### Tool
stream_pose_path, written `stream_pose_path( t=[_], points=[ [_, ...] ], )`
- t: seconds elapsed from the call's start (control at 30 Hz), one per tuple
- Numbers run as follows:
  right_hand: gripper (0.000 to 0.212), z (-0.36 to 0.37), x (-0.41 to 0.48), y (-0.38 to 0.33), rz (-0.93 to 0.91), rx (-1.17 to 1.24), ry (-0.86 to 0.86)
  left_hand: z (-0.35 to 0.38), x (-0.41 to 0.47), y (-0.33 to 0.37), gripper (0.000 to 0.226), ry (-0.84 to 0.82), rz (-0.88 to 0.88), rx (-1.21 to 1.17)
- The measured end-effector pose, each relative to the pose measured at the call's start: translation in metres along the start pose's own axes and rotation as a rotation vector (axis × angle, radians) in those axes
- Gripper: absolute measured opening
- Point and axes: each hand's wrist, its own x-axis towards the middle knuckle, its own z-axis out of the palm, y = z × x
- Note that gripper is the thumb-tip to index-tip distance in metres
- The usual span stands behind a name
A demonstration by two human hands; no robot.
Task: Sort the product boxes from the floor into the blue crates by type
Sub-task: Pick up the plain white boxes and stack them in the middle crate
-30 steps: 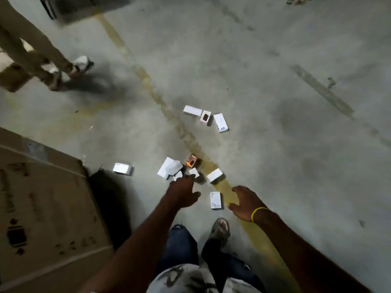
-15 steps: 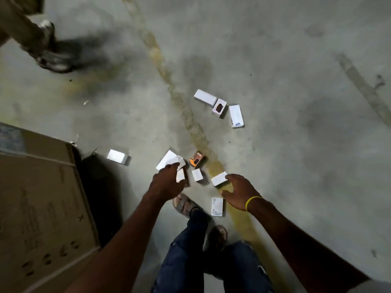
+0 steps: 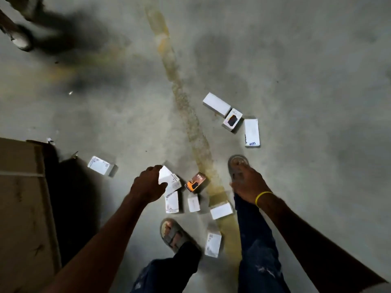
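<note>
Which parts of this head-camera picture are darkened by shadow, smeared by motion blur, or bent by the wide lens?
Head view: deep shadow beside the brown cardboard carton; another person's sandalled foot, top left, is blurred and trails a dark shadow; forearms flare toward the corners; the orange product box stays legible.

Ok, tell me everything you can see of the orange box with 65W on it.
The orange box is a small carton, seemingly printed cardboard, orange and dark, with "65W" in pale print on its top face and a dark product picture beside it. It looks closed and undamaged. It lies on the concrete floor, turned at an angle, just left of the worn yellow line. It is the only coloured box in a cluster of white boxes. Neither hand touches it; the left hand is at a white box beside it.
</note>
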Motion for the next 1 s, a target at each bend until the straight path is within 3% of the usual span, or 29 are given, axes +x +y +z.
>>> stream_pose_path(
  t=[0.1, 0.4, 0.6, 0.7, 0.87, 1.0],
  points=[
    [0.058, 0.002, 0.095, 0.015, -0.061, -0.048, 0.051, 0.036, 0.068, -0.008, 0.069, 0.012, -0.092, -0.052],
    [0.084, 0.043, 0.394, 0.037, -0.416, -0.462, 0.077, 0.165, 0.260, -0.063, 0.077, -0.027, -0.312, -0.195],
    [0.093, 0.058, 0.509, 0.029, -0.292, -0.486, 0.133, 0.198, 0.316, -0.098, 0.074, -0.041, -0.447, -0.269],
    [0.098, 0.059, 0.550, 0.030, -0.243, -0.430, 0.240, 0.203, 0.323, -0.116, 0.071, 0.009, -0.493, -0.339],
    [0.122, 0.048, 0.590, 0.022, -0.057, -0.430, 0.238, 0.208, 0.315, -0.139, 0.069, 0.097, -0.552, -0.406],
    [0.103, 0.047, 0.600, 0.014, -0.011, -0.431, 0.254, 0.214, 0.297, -0.154, 0.077, -0.003, -0.570, -0.394]
  ],
)
